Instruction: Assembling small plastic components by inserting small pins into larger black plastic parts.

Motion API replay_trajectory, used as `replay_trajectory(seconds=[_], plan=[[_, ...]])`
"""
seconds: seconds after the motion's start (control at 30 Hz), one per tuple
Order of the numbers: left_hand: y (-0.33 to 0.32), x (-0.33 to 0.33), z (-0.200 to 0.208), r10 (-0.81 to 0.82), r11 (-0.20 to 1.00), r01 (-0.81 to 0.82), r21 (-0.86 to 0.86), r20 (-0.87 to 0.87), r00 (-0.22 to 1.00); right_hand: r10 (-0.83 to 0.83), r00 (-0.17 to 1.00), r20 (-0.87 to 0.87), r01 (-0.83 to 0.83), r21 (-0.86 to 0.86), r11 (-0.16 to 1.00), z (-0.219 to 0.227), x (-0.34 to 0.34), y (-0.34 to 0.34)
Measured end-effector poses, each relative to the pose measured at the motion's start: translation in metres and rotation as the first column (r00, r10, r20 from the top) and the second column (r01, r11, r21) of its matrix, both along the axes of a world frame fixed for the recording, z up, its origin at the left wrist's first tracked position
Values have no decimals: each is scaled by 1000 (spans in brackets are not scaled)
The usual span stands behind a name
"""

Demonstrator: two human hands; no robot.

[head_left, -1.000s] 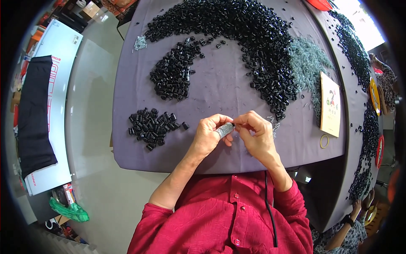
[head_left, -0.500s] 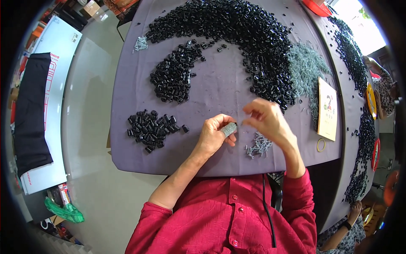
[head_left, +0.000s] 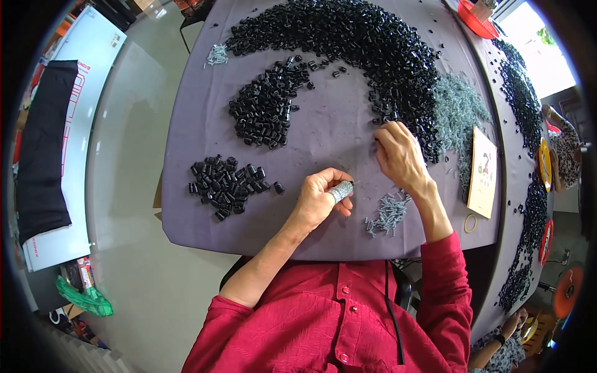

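My left hand [head_left: 316, 200] is closed in a pinch near the table's front edge. A grey speckled wrap [head_left: 340, 191] seems to cover its thumb. At the fingertips a small black piece barely shows, with a thin pale tip sticking out. My right hand [head_left: 401, 158] is bent with its fingers together at the inner edge of the large heap of black plastic caps [head_left: 398, 74]. What its fingertips hold, if anything, is hidden. Below that hand lies a small pile of grey pins [head_left: 388, 213]. To the left are two smaller groups of black caps [head_left: 264, 109], [head_left: 224, 185].
Pale grey-green pins [head_left: 459, 109] are heaped at the right, beside a yellow booklet [head_left: 482, 171] and a rubber band [head_left: 471, 223]. A small pin cluster [head_left: 217, 55] lies far left. Beyond the right edge, another table [head_left: 507, 155] bears black caps; other people's hands are there.
My right hand has moved away from my left hand, up to the edge of the large black heap. My left hand keeps its pinch. The whole view has shifted slightly.
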State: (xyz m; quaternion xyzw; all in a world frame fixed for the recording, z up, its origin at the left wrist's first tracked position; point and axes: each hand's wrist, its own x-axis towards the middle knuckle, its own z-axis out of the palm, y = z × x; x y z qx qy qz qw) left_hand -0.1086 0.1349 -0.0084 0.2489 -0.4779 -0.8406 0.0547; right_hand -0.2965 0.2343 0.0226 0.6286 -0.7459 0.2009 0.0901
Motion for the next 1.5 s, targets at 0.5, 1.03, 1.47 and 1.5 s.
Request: replay_trajectory(seconds=[0.5, 1.03, 1.47, 1.5], plan=[[0, 2, -1, 13, 999, -14, -31, -35, 999, 15, 28, 999, 503, -27, 864, -13, 93, 26], [3, 6, -1, 44, 998, -46, -52, -39, 998, -1, 124, 992, 492, -60, 869, -23, 111, 26], [14, 13, -3, 14, 954, -36, -296, -77, 997, -135, 354, 926, 322, 15, 947, -18, 102, 33], [14, 14, -3, 13, 953, -36, -299, -78, 997, -132, 355, 925, 322, 11, 947, -17, 99, 34]])
